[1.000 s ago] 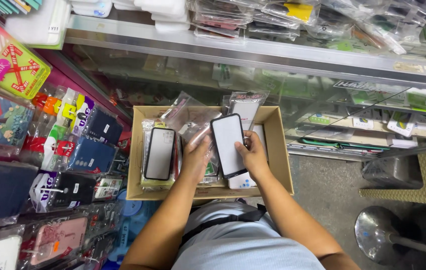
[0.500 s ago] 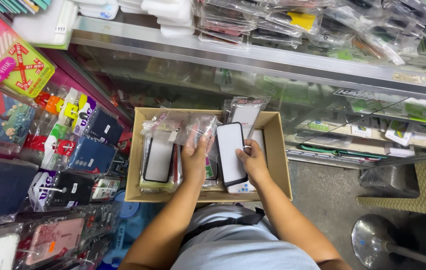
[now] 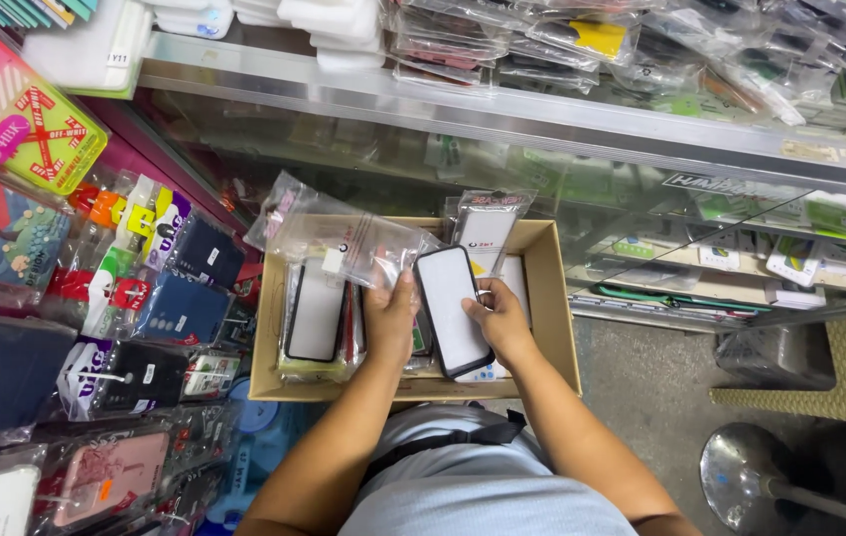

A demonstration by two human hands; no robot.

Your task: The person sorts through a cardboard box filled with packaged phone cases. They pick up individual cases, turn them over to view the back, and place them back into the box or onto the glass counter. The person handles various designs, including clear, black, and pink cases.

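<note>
While the left hand (image 3: 390, 320) pinches a clear crinkled plastic sleeve (image 3: 344, 243) fanning toward ten o'clock, the right hand (image 3: 498, 323) grips a black-rimmed white phone case (image 3: 451, 310), long axis twelve-to-six, between both hands over the brown cardboard box (image 3: 554, 328).

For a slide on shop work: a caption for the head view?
Over a cardboard box, the left hand lifts clear plastic bags; the right hand holds a black-rimmed phone case.

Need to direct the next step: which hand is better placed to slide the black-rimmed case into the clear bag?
Right, probably. The right hand already grips the black-rimmed phone case, beside the clear plastic bag that the left hand holds up over the cardboard box.
</note>
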